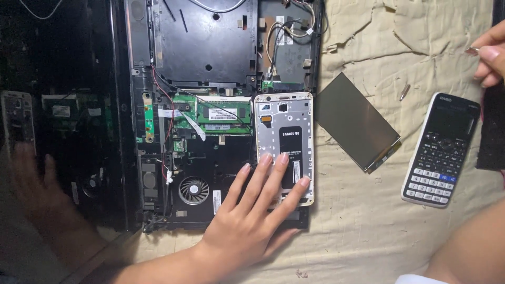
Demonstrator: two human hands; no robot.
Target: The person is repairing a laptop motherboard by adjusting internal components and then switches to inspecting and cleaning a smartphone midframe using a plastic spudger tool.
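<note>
Pinning an opened smartphone [284,147], back cover off, bare frame and battery showing, flat against the gutted laptop chassis [210,110]. Left hand [252,221] spread palm-down, four fingertips [284,158] fanned across the lower half of the phone's battery, thumb tucked off toward the near edge; fingers apart and flat, pressing rather than clamped, nothing pinched. Forearm entering from the near side, angled up and outward to the phone, wrist low on the chassis.

Step in hand, by judgement: steadying the phone body mid-teardown, the detached display panel [357,122] already lying just beyond the little-finger side on the cream cloth [368,231]. Next move probably calls for a fine tool or a fingernail at the frame's edge or screws while this hand holds steady; light pressure only, since the phone sits on uneven laptop parts and could rock.

Right hand [489,55] raised well off to the far side, only curled fingers in view at the frame edge, seeming to pinch something small between thumb and forefinger; cannot tell what, or whether truly closed on it. Below it, a scientific calculator [441,149] and a dark slab [492,131] partly cut off. A small metal bit [404,92] loose on the cloth between panel and right hand. On the thumb side of the pressing hand, cooling fan [193,190] and green memory module [223,114] exposed.
</note>
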